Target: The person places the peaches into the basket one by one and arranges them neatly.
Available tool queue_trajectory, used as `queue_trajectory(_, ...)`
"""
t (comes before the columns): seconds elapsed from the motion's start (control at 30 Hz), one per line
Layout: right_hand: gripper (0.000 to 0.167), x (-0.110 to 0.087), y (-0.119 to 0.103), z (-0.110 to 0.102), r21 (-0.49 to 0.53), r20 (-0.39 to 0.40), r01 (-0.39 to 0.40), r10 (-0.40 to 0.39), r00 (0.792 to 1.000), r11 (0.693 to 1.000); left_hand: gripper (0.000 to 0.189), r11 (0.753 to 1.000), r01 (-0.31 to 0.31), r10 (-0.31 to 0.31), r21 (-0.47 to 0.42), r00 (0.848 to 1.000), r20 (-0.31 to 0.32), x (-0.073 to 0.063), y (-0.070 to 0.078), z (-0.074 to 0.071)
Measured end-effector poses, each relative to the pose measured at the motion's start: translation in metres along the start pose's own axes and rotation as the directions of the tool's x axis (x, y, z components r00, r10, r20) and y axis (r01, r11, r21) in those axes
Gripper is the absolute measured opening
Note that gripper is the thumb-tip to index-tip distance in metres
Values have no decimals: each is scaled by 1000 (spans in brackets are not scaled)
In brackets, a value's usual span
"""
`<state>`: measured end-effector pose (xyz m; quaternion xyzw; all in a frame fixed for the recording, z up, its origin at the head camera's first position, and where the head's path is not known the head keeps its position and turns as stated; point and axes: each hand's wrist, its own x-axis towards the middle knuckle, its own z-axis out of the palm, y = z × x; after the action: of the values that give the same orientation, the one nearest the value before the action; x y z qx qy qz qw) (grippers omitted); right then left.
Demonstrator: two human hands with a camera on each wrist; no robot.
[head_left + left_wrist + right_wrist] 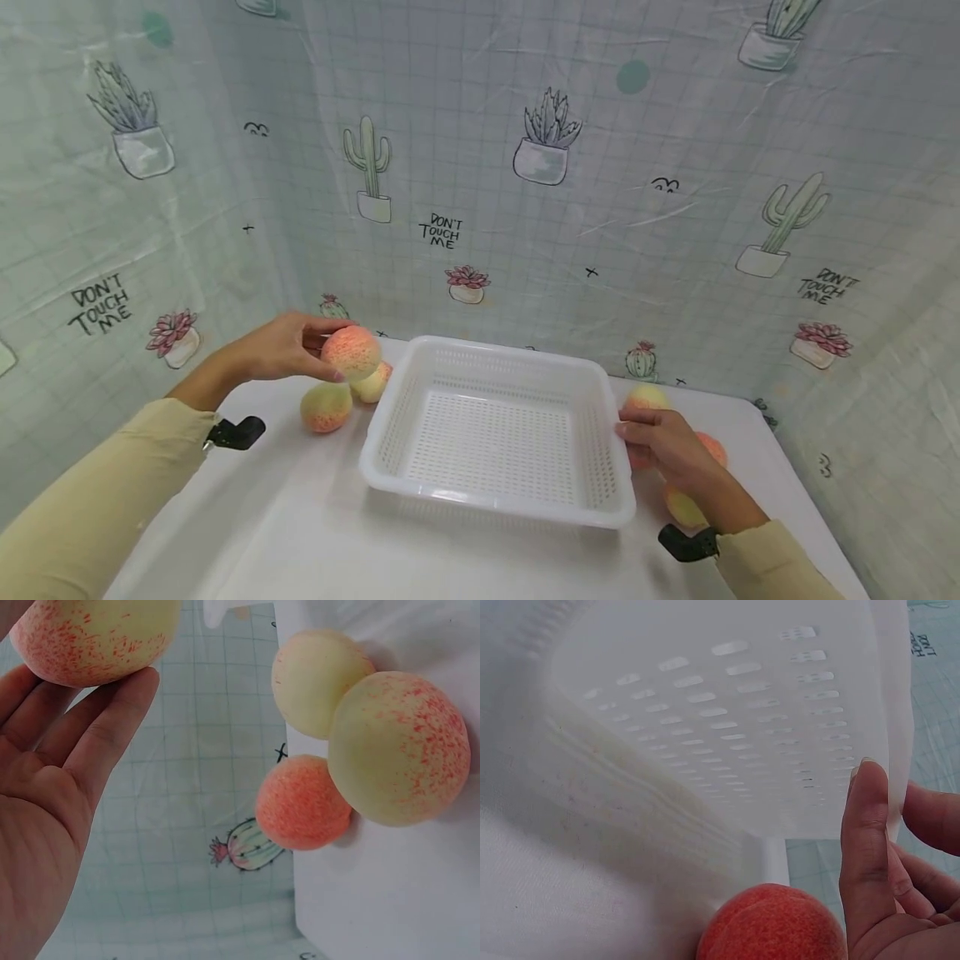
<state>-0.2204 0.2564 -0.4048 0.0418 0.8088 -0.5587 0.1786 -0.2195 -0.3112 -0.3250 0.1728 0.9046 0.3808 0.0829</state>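
My left hand (281, 346) holds a yellow-and-red peach (352, 352) in its fingers, raised off the table left of the white basket (495, 504). In the left wrist view, the held peach (97, 637) rests against the fingertips, partly cut off by the frame. Below it on the table sit a yellowish peach (326, 408) and a paler one (372, 385); a redder peach (304, 802) shows beside them in the left wrist view. My right hand (671, 446) pinches the basket's right rim, a finger on one side and the thumb on the other. No fruit shows inside the basket.
Several more peaches lie around and under my right hand, among them a yellow one (647, 396) behind it and one (684, 507) partly hidden below the wrist. The white table (300, 533) backs onto a cactus-print curtain (480, 167), which also hangs along both sides.
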Motion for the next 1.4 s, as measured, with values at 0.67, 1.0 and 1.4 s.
queue_trajectory(0.67, 66, 2, -5, -1, 5, 3, -2, 2, 1000, 1000, 86, 998, -64, 63, 25, 997, 41, 27, 30, 1)
queue_trajectory(1.0, 62, 3, -7, -4, 47, 5, -19, 19, 1000, 999, 88, 998, -62, 61, 18, 995, 83, 40, 43, 5)
queue_trajectory(1.4, 64, 1, -4, -7, 73, 13, -21, 20, 1000, 997, 86, 995, -98, 95, 18, 988, 123, 58, 55, 11)
